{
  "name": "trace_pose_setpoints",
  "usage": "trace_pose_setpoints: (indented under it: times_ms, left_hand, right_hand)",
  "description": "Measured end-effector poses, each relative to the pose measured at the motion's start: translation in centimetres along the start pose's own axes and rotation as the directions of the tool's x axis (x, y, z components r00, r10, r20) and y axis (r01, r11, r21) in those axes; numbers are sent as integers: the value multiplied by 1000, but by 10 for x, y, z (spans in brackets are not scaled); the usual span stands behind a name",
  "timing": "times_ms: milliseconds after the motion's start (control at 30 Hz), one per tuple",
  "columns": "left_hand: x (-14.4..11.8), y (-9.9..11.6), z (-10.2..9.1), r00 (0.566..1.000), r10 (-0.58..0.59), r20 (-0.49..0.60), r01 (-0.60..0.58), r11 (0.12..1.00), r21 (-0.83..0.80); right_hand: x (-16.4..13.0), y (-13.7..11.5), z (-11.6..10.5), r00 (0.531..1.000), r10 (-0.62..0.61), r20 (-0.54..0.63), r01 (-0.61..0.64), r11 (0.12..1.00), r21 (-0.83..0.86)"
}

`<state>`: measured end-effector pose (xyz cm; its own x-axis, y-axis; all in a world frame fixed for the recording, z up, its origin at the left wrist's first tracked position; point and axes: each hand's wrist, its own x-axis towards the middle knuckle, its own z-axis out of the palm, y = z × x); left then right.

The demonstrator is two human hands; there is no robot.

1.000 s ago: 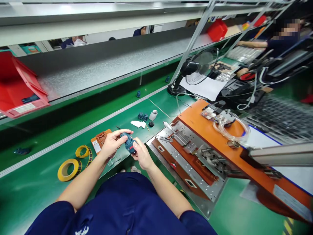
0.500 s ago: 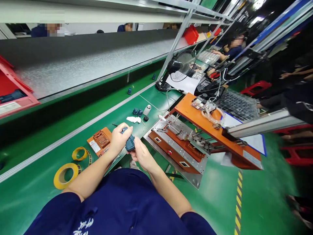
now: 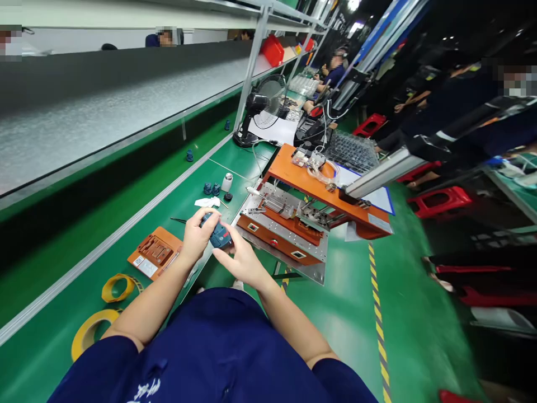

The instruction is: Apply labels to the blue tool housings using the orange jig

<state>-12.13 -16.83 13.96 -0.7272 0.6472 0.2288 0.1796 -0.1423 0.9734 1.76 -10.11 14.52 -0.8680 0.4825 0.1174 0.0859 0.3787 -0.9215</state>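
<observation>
In front of my body I hold a dark blue plastic housing [image 3: 220,235] with a small red marking on its upper face. My left hand [image 3: 196,234] wraps its fingers over the left end. On the other end my right hand [image 3: 241,258] grips with the fingers along the far edge and the thumb at the near side. The underside of the housing is hidden. Left of my left hand lies an orange fixture block [image 3: 155,252] with shaped recesses. Beyond the hands are a white cloth or paper scrap [image 3: 206,202] and two small dark blue parts [image 3: 212,188].
An orange machine [image 3: 285,224] with a metal plate stands to the right. Two yellow tape rolls [image 3: 94,330] lie at the left. A small bottle [image 3: 227,182] and a black fan [image 3: 255,112] stand farther back. Other people sit beyond the line.
My view has swung to the right, so the bench things sit farther left. The housing has turned in my hands, its red-marked face now showing, and my right thumb has spread lower.
</observation>
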Motion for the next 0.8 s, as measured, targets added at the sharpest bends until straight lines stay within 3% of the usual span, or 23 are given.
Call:
trace_pose_setpoints:
  times_ms: [133,233,367,433,633,800]
  left_hand:
    - [1,-8,18,987,-118,110,139,966,-219]
    - [-6,-10,40,944,-250,217,311,895,-319]
    - [-18,-5,76,891,-235,387,384,846,-370]
    - [-21,-1,96,874,-226,431,397,842,-364]
    - [-17,7,158,858,-328,396,466,822,-327]
    - [-26,-7,195,769,-514,379,575,816,-60]
  right_hand:
    - [-8,9,-23,979,-122,-164,96,983,-157]
    - [-14,20,-44,952,-204,-229,144,957,-252]
    - [-24,35,-73,924,-252,-287,153,933,-326]
    - [-30,43,-87,910,-277,-307,157,918,-364]
    - [-46,68,-122,861,-359,-361,118,831,-544]
    - [-71,94,-137,886,-186,-424,-128,782,-610]
